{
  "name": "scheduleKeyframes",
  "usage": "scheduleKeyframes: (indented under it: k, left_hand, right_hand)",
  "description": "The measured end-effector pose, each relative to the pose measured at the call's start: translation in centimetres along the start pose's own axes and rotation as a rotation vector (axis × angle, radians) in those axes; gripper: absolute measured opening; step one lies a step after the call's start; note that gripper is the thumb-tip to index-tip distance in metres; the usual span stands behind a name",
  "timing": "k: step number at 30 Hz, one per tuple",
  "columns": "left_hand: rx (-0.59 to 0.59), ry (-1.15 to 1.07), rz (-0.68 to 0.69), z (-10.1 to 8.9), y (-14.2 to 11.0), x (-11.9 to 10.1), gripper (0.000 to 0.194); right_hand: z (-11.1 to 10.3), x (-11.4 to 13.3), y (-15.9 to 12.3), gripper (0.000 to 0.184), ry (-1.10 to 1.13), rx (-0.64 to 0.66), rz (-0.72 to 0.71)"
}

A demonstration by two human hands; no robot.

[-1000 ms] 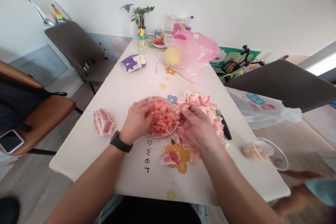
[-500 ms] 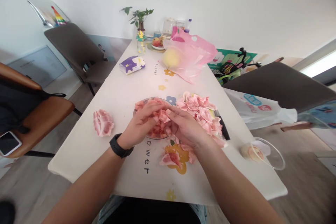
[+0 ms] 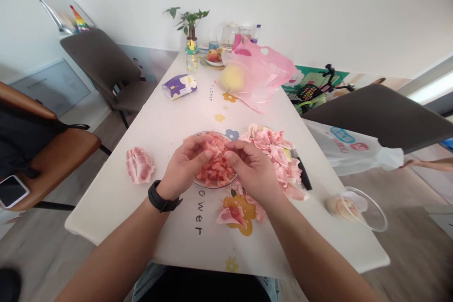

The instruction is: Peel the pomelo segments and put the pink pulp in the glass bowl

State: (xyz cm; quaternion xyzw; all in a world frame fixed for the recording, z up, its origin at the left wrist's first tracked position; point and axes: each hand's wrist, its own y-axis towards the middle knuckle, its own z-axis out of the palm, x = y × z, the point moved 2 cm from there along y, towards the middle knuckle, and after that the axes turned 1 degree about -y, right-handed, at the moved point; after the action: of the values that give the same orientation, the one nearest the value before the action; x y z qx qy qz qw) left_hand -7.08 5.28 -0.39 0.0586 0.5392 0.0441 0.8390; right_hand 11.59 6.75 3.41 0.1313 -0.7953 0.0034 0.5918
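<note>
A glass bowl (image 3: 198,184) heaped with pink pomelo flesh (image 3: 215,172) stands in the middle of the white table (image 3: 170,127). My left hand (image 3: 186,165), with a black watch on its wrist, and my right hand (image 3: 253,167) meet over the bowl. Both pinch a small piece of pomelo (image 3: 216,150) between their fingertips. To the right of the bowl lies a pile of pink peel and membrane (image 3: 276,155). More scraps (image 3: 233,212) lie near the front of the table. A peeled pomelo chunk (image 3: 139,165) sits to the left.
A black-handled knife (image 3: 302,174) lies beside the peel pile. A clear lidded container (image 3: 354,205) sits at the right edge. Farther back are a pink bag with a yellow pomelo (image 3: 247,73), a tissue pack (image 3: 179,86), a plant and fruit plate. Chairs stand around; a phone (image 3: 12,191) lies on the left one.
My hands have come together over the bowl from its two sides and now pinch one piece between them. A person's arm at the right edge has shifted.
</note>
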Motion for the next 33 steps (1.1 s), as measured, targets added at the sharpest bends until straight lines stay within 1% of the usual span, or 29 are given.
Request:
scheduleKeyframes:
  k: [2, 5, 11, 17, 22, 26, 29, 33]
  left_hand:
    - [-0.002, -0.024, -0.018, 0.15, -0.04, -0.05, 0.029]
    - [0.002, -0.024, -0.017, 0.33, -0.06, -0.12, 0.029]
    - [0.01, 0.013, -0.005, 0.53, -0.08, -0.24, 0.03]
    - [0.004, 0.113, 0.019, 0.63, -0.24, -0.57, 0.029]
    - [0.019, 0.147, 0.026, 0.72, -0.21, -0.76, 0.026]
    - [0.015, 0.134, 0.015, 0.92, -0.22, -0.65, 0.026]
    - [0.006, 0.116, 0.008, 0.95, -0.27, -0.47, 0.027]
    - [0.001, 0.081, -0.012, 0.89, -0.29, -0.32, 0.027]
  right_hand:
    - [0.2, 0.04, -0.29, 0.016, -0.064, -0.013, -0.059]
    - [0.58, 0.19, -0.52, 0.009, -0.157, -0.033, -0.104]
    - [0.83, 0.41, -0.6, 0.009, -0.205, -0.046, -0.088]
    - [0.54, 0.43, -0.47, 0.014, -0.241, -0.039, -0.144]
    - [0.17, 0.59, -0.11, 0.015, -0.288, 0.025, -0.189]
    - [0.24, 0.86, -0.11, 0.013, -0.328, 0.05, -0.177]
    - [0.51, 0.91, -0.34, 0.014, -0.342, 0.024, -0.169]
    - [0.66, 0.61, -0.53, 0.012, -0.301, -0.013, -0.115]
